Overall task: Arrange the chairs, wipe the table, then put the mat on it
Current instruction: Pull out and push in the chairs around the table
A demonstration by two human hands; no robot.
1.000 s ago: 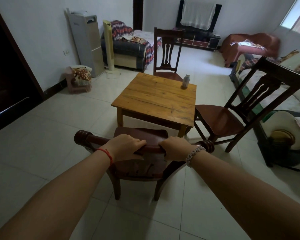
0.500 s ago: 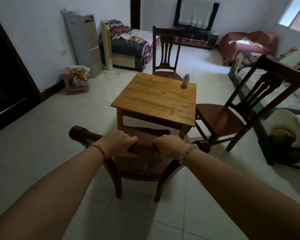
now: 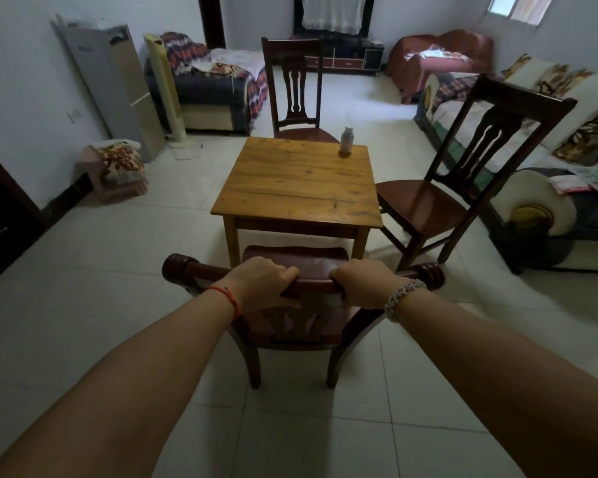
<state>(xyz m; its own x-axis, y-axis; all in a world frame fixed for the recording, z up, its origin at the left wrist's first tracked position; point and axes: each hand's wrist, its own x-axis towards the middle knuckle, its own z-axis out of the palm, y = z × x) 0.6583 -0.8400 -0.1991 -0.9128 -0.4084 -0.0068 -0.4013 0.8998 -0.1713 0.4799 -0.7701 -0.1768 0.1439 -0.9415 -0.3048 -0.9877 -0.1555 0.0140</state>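
A small square wooden table [image 3: 297, 188] stands on the tiled floor ahead of me. The near dark wooden chair [image 3: 183, 269] faces it, its seat front just under the table's near edge. My left hand [image 3: 259, 282] and my right hand [image 3: 363, 282] both grip the chair's top rail, side by side. A second chair [image 3: 425, 201] stands at the table's right side, turned at an angle. A third chair [image 3: 292, 84] is at the far side. A small bottle [image 3: 346, 141] stands on the table's far right corner. No mat or cloth is in sight.
A sofa [image 3: 546, 139] with cushions runs along the right wall, close behind the right chair. A covered stool [image 3: 118, 172], a tall grey appliance [image 3: 114, 84] and a tower fan [image 3: 164, 84] line the left wall. Open tiled floor [image 3: 101, 270] lies left of the table.
The near chair has swung round to face the table squarely and slid toward it, with both my hands still on its top rail. My view has turned to face the table straight on.
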